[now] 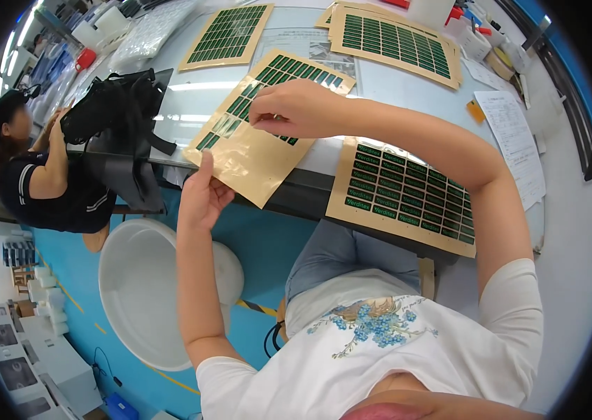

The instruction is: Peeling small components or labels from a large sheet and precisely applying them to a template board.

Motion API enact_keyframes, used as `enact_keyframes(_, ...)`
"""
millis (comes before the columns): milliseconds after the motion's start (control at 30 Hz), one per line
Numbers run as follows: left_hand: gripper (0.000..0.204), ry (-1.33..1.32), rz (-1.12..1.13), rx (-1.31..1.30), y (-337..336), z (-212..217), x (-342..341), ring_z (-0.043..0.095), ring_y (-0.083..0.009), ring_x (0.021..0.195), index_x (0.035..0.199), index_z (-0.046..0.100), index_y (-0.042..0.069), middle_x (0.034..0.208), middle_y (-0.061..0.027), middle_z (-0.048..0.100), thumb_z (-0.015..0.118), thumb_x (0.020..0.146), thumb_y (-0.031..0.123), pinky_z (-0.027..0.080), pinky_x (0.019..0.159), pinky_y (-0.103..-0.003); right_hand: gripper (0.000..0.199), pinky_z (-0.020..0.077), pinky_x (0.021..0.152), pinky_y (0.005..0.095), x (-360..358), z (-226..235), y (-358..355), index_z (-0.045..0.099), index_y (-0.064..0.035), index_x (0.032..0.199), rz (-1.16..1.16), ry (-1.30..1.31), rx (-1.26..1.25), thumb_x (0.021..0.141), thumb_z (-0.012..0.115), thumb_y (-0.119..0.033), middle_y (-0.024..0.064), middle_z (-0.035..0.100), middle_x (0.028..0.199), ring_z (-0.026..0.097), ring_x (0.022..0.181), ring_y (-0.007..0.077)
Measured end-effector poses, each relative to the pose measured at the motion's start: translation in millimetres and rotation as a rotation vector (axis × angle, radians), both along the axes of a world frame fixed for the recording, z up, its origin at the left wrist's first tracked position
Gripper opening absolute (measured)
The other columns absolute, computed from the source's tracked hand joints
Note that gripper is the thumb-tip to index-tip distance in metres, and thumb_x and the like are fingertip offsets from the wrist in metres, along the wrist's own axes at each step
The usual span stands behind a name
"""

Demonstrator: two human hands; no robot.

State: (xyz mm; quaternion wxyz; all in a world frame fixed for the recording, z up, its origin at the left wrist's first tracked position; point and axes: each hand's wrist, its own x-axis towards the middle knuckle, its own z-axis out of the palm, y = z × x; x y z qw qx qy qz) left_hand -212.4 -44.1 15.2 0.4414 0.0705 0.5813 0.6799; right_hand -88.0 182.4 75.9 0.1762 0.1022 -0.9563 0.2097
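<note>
The left hand (203, 199) is at nine o'clock, thumb pointing up; the right hand (301, 108), at twelve, has bent fingers.

The scene is bright and fairly evenly lit. White tube lights (7, 52) glow far beyond the left end of the bench (394, 87), whose glass top carries pale streaks of glare. The glossy sheet (261, 168) over the bench's near edge shines in patches. A co-worker's face (20, 122) left of the bench is blurred; fisheye distortion bows the bench's edges.
</note>
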Motion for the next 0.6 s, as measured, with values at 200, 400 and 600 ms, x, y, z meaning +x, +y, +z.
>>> enact_keyframes(200,0.041,0.166,-0.018,-0.025,4,5,-13,0.063,-0.009,0.059,0.095,0.064,0.003,0.076,-0.004,0.069,0.066,0.092,0.044,0.045,0.048,-0.019,0.01,0.0515,0.068,0.0345,-21,-1,-10,0.068,-0.0102,0.091,-0.001,0.077,0.006,0.089,0.064,-0.019,0.003,0.065,0.087,0.065,0.078,0.0222)
enact_keyframes(400,0.037,0.044,-0.043,0.042,20,18,-16,0.055,-0.0071,0.052,0.099,0.061,0.003,0.076,-0.0033,0.065,0.066,0.093,0.04,0.041,0.044,-0.017,0.01,0.0509,0.067,0.0343,-40,-11,-16,0.068,-0.0079,0.088,-0.123,0.109,-0.063,0.087,0.065,-0.017,0.0048,0.065,0.085,0.064,0.075,0.023)
enact_keyframes(600,0.024,0.186,0.08,0.111,24,24,-16,0.05,-0.0056,0.048,0.101,0.057,0.003,0.075,-0.0038,0.062,0.054,0.1,0.027,0.037,0.039,-0.018,0.011,0.05,0.067,0.0331,-46,-12,-9,0.068,-0.0066,0.089,-0.105,0.133,-0.201,0.086,0.067,-0.017,0.0067,0.065,0.084,0.063,0.073,0.0222)
